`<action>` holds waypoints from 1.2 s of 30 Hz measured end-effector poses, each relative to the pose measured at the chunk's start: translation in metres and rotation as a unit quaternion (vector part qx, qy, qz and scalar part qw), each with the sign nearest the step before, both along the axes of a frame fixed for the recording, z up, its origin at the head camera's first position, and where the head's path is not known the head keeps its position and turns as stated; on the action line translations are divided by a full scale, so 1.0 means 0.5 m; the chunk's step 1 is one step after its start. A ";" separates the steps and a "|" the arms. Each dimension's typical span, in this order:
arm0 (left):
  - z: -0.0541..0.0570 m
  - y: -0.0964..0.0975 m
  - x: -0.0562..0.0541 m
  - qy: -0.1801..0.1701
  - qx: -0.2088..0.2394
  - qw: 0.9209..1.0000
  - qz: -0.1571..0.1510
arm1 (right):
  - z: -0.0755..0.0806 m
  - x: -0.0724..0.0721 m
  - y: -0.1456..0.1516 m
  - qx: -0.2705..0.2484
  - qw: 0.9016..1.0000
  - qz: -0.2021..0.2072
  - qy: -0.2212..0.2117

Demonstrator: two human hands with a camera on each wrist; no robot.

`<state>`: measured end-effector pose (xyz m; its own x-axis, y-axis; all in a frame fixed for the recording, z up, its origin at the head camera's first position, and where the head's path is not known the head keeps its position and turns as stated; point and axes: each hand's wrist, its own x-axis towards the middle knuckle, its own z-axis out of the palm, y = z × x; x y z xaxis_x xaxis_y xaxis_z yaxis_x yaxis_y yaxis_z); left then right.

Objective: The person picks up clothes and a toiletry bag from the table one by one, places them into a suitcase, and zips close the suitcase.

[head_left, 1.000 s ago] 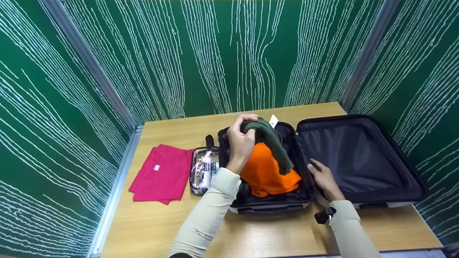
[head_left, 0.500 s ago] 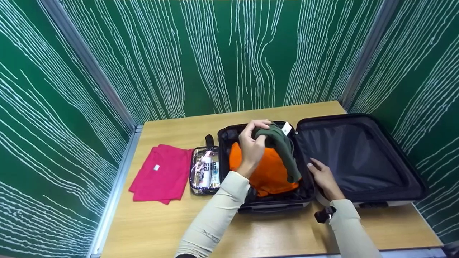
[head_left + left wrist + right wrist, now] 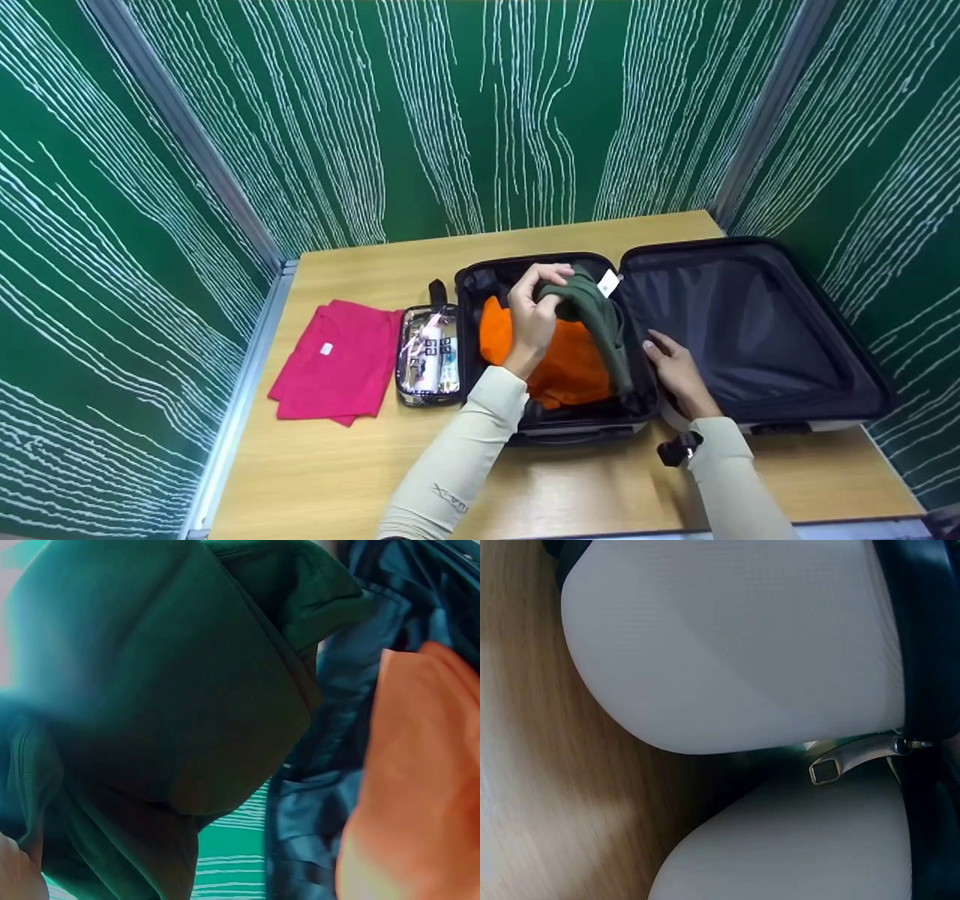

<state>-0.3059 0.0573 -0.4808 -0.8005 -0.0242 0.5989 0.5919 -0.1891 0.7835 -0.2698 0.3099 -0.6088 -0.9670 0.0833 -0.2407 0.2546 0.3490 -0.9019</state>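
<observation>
In the head view my left hand [image 3: 534,319] pinches a folded dark green garment [image 3: 596,315] by its upper left part, and the rest droops to the right. A white tag [image 3: 608,283] sticks out from the garment's top. Below it, an orange garment [image 3: 574,367] lies inside the left half of an open black-lined suitcase [image 3: 540,264]. The green cloth [image 3: 165,675] fills much of the left wrist view. My right hand [image 3: 681,376] rests at the inner edge of the suitcase lid [image 3: 757,330], fingers fairly straight. The hand is out of the right wrist view.
A clear toiletry pouch [image 3: 429,356] with bottles stands against the suitcase's left side. Further left lies a folded pink garment [image 3: 341,367]. Green walls with white lines enclose the wooden table [image 3: 337,480]. A metal zipper pull [image 3: 847,759] hangs between the two pale shells.
My left hand has moved right and slightly down with the green garment, bringing it lower over the suitcase's right side. More of the orange garment's left part shows. My right hand stays put.
</observation>
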 end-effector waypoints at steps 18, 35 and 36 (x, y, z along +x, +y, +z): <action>-0.076 -0.064 -0.041 -0.095 0.018 0.995 0.008 | -0.001 0.003 -0.001 -0.001 1.000 0.003 0.006; -0.088 -0.141 -0.048 -0.125 0.006 0.991 0.049 | 0.008 0.004 -0.001 0.013 1.000 0.003 -0.001; -0.088 -0.143 -0.048 -0.134 0.001 0.989 0.058 | 0.008 0.004 -0.001 0.014 1.000 0.001 0.000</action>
